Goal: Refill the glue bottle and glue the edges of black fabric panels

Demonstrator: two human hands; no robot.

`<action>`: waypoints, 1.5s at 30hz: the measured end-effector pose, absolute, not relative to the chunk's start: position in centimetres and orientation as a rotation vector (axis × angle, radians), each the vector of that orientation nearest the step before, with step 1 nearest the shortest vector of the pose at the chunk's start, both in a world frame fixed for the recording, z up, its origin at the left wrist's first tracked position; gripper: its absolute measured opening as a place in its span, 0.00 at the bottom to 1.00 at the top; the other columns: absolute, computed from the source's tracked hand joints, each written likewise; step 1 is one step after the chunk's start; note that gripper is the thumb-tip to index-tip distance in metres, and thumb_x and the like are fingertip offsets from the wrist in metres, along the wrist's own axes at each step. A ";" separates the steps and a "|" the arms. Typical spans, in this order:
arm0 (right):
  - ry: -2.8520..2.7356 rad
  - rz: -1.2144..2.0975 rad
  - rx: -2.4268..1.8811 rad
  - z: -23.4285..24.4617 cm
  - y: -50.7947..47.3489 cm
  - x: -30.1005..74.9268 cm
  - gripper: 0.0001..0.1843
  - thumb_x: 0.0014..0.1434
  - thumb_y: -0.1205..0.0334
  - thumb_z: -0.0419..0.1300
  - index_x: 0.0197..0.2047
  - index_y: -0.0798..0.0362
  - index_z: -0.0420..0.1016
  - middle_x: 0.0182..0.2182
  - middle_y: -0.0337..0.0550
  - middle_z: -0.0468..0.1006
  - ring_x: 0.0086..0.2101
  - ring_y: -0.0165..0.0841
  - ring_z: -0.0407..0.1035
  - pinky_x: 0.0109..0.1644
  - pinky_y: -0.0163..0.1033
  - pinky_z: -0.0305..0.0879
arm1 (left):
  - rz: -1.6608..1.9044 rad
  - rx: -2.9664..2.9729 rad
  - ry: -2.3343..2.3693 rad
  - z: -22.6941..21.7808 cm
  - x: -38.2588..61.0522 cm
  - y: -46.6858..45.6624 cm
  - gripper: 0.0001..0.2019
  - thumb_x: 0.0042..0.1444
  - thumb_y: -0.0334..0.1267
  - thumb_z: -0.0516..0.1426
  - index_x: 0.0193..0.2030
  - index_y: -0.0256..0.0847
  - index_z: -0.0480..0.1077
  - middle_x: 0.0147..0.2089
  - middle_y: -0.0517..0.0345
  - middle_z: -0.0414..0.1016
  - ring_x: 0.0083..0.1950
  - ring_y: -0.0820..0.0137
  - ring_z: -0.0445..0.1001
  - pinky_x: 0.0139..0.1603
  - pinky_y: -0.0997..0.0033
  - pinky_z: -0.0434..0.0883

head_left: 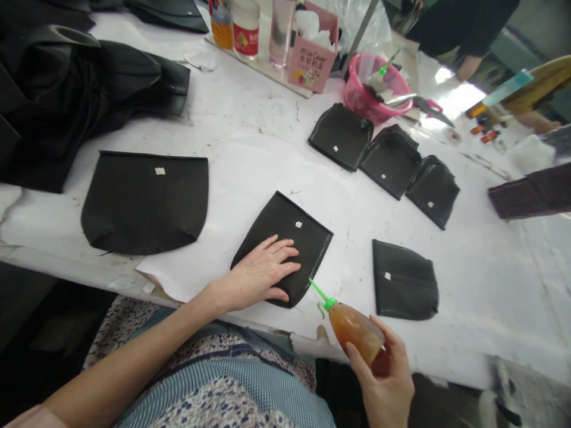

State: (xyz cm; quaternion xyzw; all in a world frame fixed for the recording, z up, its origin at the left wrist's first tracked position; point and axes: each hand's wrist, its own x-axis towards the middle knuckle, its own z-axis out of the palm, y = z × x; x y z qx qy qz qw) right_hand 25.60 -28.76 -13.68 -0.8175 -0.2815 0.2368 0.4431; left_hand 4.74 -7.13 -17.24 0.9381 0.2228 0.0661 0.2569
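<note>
A black leather-like piece [285, 214] with a small white sticker lies on the white table in front of me. My left hand [263, 270] rests flat on it, fingers spread. In my right hand [388, 368] is a glue bottle [354, 330] of amber liquid with a green nozzle. The nozzle tip touches or nearly touches the piece's right edge, along which a thin pale line runs. A larger black piece [147, 202] lies to the left. To the right sits a smaller black piece [404, 282].
Three black pieces [390, 160] overlap in a row farther back. Behind them stand a pink basket [377, 107] with tools, a pink tissue box [312, 62] and drink containers [245, 30]. Black material [89, 101] is heaped at left. Another person [464, 30] is at the far right.
</note>
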 end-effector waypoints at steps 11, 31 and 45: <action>-0.659 0.622 -2.052 -12.1 -29.6 24.1 0.31 0.47 0.52 0.74 0.53 0.52 0.73 0.50 0.50 0.77 0.42 0.41 0.77 0.47 0.43 0.76 | 0.153 2.555 0.605 -16.7 4.9 -6.9 0.31 0.54 0.52 0.67 0.62 0.43 0.69 0.67 0.49 0.66 0.74 0.54 0.54 0.76 0.48 0.47; -0.697 0.706 -2.053 -14.0 -32.7 24.3 0.33 0.43 0.54 0.76 0.52 0.52 0.75 0.51 0.52 0.77 0.44 0.45 0.76 0.48 0.46 0.76 | 0.187 2.572 0.615 -17.0 4.9 -6.6 0.31 0.53 0.51 0.68 0.62 0.43 0.69 0.67 0.49 0.66 0.74 0.55 0.55 0.76 0.48 0.48; -0.629 0.675 -1.997 -15.0 -32.0 23.4 0.31 0.45 0.52 0.74 0.51 0.50 0.74 0.52 0.48 0.76 0.49 0.44 0.74 0.53 0.45 0.73 | 0.219 2.585 0.619 -17.5 4.9 -6.6 0.31 0.53 0.51 0.68 0.62 0.43 0.69 0.66 0.49 0.66 0.74 0.55 0.55 0.76 0.49 0.48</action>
